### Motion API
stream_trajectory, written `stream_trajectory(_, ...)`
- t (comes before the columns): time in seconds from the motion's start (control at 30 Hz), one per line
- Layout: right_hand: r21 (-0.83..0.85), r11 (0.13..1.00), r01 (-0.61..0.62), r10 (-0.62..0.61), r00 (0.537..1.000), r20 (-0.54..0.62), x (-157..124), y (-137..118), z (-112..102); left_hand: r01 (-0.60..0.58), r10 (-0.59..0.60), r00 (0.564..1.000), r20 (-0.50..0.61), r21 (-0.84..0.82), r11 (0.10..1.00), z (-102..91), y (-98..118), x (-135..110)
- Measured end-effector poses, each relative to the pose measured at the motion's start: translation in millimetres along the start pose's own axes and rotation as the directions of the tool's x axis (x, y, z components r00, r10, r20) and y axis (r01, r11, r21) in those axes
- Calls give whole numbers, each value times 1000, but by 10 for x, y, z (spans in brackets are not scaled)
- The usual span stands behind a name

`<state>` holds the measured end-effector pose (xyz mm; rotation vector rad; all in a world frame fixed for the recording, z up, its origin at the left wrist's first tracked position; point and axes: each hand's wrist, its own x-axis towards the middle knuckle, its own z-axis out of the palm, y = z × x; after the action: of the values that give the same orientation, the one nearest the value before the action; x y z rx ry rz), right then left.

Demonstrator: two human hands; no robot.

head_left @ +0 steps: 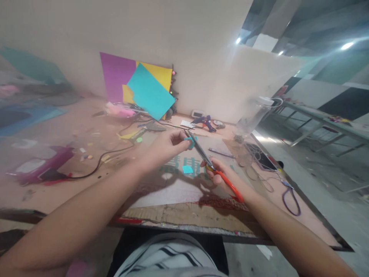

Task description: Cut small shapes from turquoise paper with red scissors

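Observation:
Between thumb and fingers, my left hand [179,141] pinches a small piece of teal foam or paper [190,142]. My right hand [217,172] grips orange-handled scissors [205,156], whose blades point up and left. Those blades lie right at the teal piece; whether they are cutting into it I cannot tell. Below the hands, a small turquoise square [187,169] rests on a white sheet [161,194] that carries several teal strips. Cardboard [184,214] lies under the sheet along the table's front edge.
Purple, yellow and turquoise sheets [151,90] lean on the back wall. A dark glue gun [206,122] lies behind my hands, a magenta tool [46,163] with a black cord at left. A clear bottle [255,113], pen [221,152] and phone [261,157] are toward the right.

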<state>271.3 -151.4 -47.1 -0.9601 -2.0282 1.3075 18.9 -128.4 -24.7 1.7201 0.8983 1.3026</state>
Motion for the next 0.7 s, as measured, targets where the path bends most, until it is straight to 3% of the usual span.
stream_trajectory(0.7, -58, 998, -20, 19, 1000, -22, 3, -36, 2, 54, -59, 996, 61, 90, 995, -95, 15, 23)
